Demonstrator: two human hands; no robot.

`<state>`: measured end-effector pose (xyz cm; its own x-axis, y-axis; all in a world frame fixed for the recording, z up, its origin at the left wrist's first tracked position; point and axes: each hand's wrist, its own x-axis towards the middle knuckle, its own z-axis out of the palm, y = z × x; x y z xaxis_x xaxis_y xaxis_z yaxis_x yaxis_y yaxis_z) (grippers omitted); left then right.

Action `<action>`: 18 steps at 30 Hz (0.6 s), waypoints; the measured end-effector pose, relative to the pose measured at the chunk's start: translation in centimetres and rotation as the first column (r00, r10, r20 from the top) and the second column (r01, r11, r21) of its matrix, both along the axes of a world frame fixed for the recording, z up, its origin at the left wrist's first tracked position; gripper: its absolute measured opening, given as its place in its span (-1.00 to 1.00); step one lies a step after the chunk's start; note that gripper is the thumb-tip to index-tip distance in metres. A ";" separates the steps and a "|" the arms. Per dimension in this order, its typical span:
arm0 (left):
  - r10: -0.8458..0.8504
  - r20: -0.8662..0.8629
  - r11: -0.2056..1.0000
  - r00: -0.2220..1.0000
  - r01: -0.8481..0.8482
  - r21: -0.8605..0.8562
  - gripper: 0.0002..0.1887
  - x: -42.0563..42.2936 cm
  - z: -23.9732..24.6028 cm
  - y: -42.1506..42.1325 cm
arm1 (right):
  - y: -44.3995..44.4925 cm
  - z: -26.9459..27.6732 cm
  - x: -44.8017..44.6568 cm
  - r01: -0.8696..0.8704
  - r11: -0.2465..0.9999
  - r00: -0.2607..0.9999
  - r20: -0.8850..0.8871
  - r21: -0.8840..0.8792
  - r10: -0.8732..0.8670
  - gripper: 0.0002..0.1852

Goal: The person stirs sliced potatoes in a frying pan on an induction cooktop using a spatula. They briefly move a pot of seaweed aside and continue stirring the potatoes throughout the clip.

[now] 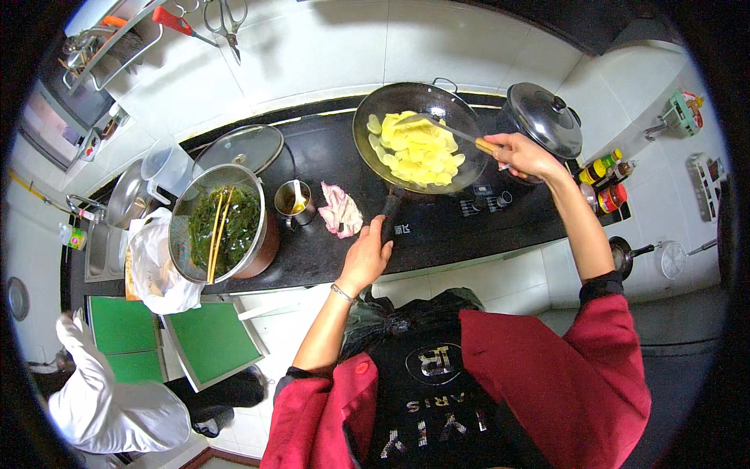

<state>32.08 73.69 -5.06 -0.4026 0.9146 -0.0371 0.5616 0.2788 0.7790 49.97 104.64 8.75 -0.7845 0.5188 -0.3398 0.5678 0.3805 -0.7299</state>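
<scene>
A dark wok sits at the back of the black counter, with a heap of thin yellow slices, apparently potato, inside it. My left hand grips the wok's dark handle. In my right hand is the wooden end of a metal spatula, its blade resting among the slices at the top of the heap. A crumpled pink and white cloth lies left of the wok handle. Beside it stands a metal cup holding a white spoon and some brownish liquid.
Left on the counter, a mesh strainer of dark green seaweed-like strips with chopsticks rests over a pot. Behind it lies a glass lid. A lidded pot and bottles stand right. Another person is at lower left, near an open green cabinet door.
</scene>
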 end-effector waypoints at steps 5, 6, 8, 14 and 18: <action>0.002 -0.014 1.000 1.000 -0.002 0.000 -0.40 0.0 0.1 0.0 | -0.9 -2.9 -3.6 -0.001 0.997 0.995 0.102 0.080 -0.008 -0.54; -0.001 -0.012 1.000 1.000 0.001 -0.002 -0.40 0.0 0.1 -0.1 | -1.1 -3.1 -4.0 0.018 0.998 0.997 0.079 0.055 -0.022 -0.55; -0.001 -0.011 1.000 1.000 0.001 -0.003 -0.40 0.0 0.2 0.0 | -0.8 -2.8 -4.4 0.072 0.997 0.997 0.036 -0.004 -0.072 -0.56; 0.010 -0.006 1.000 1.000 -0.010 -0.002 -0.40 0.1 0.2 0.0 | -0.4 -1.3 -3.6 0.004 0.990 0.983 0.182 0.142 -0.030 -0.59; -0.005 -0.009 1.000 1.000 0.005 0.008 -0.41 0.0 0.1 -0.2 | -1.1 -0.9 -3.5 0.043 0.989 0.993 0.103 0.142 -0.058 -0.62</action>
<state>32.12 73.52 -4.96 -0.3983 0.9169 -0.0260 0.5698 0.2695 0.7763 46.49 103.55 7.87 -0.7192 0.6052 -0.3414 0.6606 0.4433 -0.6059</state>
